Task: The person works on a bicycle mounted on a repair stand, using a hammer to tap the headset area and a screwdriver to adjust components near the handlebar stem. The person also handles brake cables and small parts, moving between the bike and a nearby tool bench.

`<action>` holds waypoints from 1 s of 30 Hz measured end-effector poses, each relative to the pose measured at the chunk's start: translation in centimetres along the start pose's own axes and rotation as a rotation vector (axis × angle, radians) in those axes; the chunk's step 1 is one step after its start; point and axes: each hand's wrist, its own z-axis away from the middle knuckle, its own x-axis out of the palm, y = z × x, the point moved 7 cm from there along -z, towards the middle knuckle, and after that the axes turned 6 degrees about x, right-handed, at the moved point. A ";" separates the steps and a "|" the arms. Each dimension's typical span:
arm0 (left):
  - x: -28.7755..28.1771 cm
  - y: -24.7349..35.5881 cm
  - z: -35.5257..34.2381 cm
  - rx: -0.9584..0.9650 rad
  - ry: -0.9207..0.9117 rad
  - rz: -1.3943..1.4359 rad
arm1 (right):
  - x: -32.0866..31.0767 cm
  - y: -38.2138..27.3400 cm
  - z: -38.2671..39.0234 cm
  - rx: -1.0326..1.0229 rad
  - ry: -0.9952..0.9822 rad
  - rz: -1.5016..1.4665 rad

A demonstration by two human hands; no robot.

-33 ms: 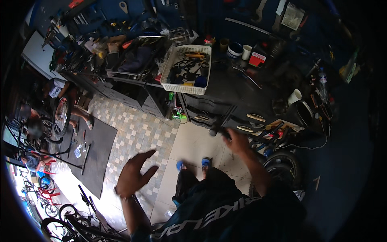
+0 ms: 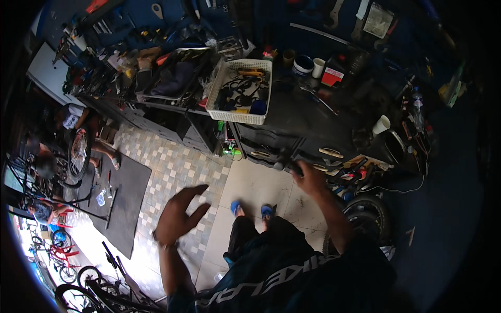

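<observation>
My right hand (image 2: 310,180) is closed round the handle of a dark hammer (image 2: 284,159), its blurred head pointing toward the black cabinet's drawers. The hammer is in the air, above the tiled floor by the cabinet front. To the left, my left hand (image 2: 179,216) hovers over the mosaic tiles with thumb and fingers apart and nothing between them. Between and below the two hands are my feet in blue slippers (image 2: 236,207).
A black workbench (image 2: 308,122) crosses ahead, carrying a white plastic basket (image 2: 211,112) of small parts, cups and a wrench (image 2: 321,99). Tyres (image 2: 378,216) stand at right. At left, a person (image 2: 73,115) sits by a bicycle wheel (image 2: 78,151) near a dark mat (image 2: 125,208). Bicycles fill the lower left.
My left hand has shifted slightly right and up. My right hand has moved a little to the right with the hammer still in it.
</observation>
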 end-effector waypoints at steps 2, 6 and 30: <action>1.9 -1.7 -7.3 0.092 0.034 0.132 | -2.1 2.1 -3.6 0.034 0.090 0.038; 6.6 -5.8 -21.7 0.261 0.054 0.194 | -4.1 5.0 -10.3 0.110 0.122 0.133; 20.7 -19.6 -54.2 0.194 -0.142 -0.696 | -2.0 11.2 -22.9 0.126 0.004 0.195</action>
